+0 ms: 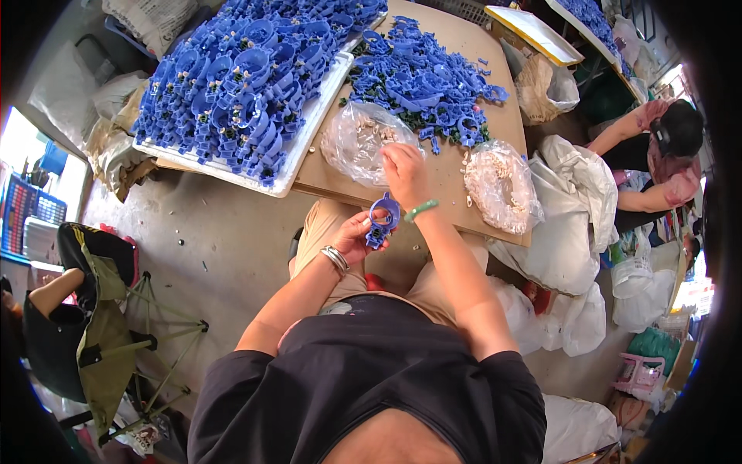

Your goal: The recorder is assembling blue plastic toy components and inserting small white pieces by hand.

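Note:
My left hand [354, 238] grips a blue plastic part with a round ring [393, 209] just off the table's near edge; darker bits show on its lower end. Above and right of it, my right hand [406, 175] has its fingers drawn together at the rim of a clear plastic bag of small beige pieces [348, 147]. Whatever those fingertips hold is too small or hidden to name. Another clear bag of beige pieces [502, 189] lies to the right. Beyond the bags, loose blue parts [421, 85] are heaped on the brown tabletop [448, 182].
A white tray [303, 155] piled with blue parts [232, 93] covers the table's left side. White sacks [556, 209] crowd the right edge, near a person [657, 155] bent over at far right. A folding chair [108, 309] stands on the floor at left.

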Motion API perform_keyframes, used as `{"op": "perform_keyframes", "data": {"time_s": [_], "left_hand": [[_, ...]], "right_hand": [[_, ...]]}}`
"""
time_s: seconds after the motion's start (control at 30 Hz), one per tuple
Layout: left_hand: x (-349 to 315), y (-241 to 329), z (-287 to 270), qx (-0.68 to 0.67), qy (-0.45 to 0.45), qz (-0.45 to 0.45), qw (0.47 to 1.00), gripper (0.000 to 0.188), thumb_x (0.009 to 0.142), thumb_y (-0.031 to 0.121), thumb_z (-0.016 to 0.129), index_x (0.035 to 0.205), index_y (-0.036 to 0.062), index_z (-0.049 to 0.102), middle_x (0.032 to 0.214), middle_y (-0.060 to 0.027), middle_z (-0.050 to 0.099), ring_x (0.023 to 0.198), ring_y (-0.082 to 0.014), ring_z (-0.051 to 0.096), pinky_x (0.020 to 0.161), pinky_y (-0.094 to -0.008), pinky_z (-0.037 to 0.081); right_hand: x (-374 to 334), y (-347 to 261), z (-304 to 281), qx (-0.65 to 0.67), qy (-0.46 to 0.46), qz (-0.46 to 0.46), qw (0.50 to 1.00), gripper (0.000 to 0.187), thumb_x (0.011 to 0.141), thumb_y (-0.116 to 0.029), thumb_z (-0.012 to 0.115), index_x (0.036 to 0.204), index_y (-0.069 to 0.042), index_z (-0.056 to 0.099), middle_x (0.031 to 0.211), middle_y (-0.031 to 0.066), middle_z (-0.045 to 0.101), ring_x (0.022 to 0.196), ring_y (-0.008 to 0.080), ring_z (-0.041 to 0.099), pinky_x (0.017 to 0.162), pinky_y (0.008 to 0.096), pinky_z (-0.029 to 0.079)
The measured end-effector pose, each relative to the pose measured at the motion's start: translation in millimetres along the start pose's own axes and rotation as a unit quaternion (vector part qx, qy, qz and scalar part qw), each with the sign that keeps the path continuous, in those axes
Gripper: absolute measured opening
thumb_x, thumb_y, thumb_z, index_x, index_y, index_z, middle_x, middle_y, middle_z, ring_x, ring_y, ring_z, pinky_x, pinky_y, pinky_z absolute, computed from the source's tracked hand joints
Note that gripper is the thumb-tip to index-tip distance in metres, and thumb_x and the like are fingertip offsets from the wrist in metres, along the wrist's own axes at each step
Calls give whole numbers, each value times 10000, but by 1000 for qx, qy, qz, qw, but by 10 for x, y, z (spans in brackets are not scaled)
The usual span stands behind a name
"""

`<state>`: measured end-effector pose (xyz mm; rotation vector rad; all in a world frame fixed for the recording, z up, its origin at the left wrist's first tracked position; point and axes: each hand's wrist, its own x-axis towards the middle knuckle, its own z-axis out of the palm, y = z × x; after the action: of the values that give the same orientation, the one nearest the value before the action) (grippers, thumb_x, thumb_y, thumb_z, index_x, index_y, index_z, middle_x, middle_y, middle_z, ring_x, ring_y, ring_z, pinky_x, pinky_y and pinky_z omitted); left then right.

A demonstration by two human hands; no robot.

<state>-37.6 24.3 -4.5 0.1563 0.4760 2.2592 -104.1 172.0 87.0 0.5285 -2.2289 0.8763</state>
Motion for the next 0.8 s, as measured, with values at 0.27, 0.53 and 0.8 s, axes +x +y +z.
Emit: {"op": "perform_keyframes", "data": {"time_s": [0.27, 0.53, 0.8], "left_hand": [[-55, 77, 76, -16, -4, 28, 999, 475, 732, 301, 638, 1104, 55, 474, 1000, -207, 552, 673, -235, 603, 601, -313, 497], [-63, 137, 92, -18, 3, 36, 999, 493, 731, 316, 635, 1113, 55, 465, 1012, -208, 549, 684, -234, 601, 601, -310, 492], [-24, 141, 109, -6, 15, 29, 999, 517, 721, 327, 648, 1117, 52, 461, 1011, -197, 548, 679, -230, 596, 600, -304, 487]], "right_hand": [[200, 624, 370, -235, -233, 129, 935, 158, 743, -92, 440, 814, -50, 575, 889, 174, 533, 786, 334, 563, 677, 405, 461], [183, 696, 357, -248, -222, 115, 936, 143, 734, -69, 458, 808, -61, 579, 876, 166, 545, 785, 336, 564, 668, 407, 461], [223, 499, 152, 295, 5, 393, 871, 233, 808, -17, 464, 1023, -27, 552, 606, -3, 478, 522, 72, 461, 449, 231, 402]]}}
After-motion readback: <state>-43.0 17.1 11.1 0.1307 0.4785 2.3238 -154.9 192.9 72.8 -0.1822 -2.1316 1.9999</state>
